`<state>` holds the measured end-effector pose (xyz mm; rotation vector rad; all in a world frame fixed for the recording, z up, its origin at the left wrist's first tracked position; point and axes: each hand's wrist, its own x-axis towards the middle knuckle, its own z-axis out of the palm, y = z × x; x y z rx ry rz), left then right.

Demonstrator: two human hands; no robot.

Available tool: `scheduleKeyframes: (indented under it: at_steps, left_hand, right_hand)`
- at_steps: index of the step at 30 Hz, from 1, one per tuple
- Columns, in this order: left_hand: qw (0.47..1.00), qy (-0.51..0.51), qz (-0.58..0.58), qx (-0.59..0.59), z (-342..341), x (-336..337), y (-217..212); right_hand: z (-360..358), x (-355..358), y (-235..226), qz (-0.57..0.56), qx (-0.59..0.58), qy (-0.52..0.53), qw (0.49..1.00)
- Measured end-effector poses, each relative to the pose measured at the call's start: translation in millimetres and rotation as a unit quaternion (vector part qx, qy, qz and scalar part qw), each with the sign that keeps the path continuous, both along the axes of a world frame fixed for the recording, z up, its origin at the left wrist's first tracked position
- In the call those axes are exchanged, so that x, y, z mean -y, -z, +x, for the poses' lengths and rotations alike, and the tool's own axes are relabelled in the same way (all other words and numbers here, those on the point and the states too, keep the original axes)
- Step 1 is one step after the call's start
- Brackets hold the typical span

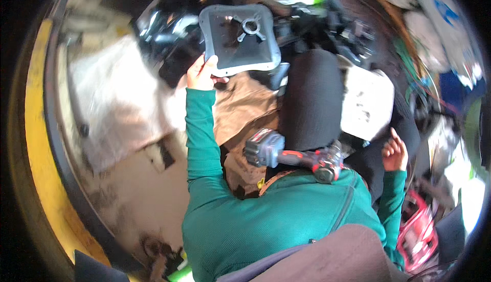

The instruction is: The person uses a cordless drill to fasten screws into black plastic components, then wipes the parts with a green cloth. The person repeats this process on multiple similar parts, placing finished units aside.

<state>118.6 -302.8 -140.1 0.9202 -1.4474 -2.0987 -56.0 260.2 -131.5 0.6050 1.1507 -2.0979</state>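
My left hand (203,72) grips the lower left corner of a square dark plastic part (225,41), thumb on its face. The part has rounded corners, a pale grey rim and a ring with several arms (250,26) inside it. My right hand (394,152) rests by my right thigh, holding nothing that I can see, its fingers loosely bent and apart. Beside it a white sheet or bag with dark marks (367,103) lies over my leg. Across my lap lies a cordless drill (299,158), its battery pointing left; neither hand touches it.
Brown paper or card (245,105) lies beneath my left arm. Farther left are a whitish plastic sheet (120,103) and a yellow edge strip (43,149). Black parts (332,31) are heaped ahead. At right stand white sacks (427,41), loose cords and a red plastic crate-like thing (418,233).
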Motion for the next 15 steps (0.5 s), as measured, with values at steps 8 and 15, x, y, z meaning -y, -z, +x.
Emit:
scheduleKeyframes:
  at_steps: [8,15]
  left_hand:
    - [0.923,0.371,0.106,0.013,-206.0,-209.5,-30.8]
    - [0.833,0.505,0.035,0.223,-256.2,-269.7,70.3]
  right_hand:
    - [12.9,1.6,-108.6,0.032,-0.109,0.088,0.99]
    - [87.7,-83.2,-208.8,0.171,-0.301,0.221,0.912]
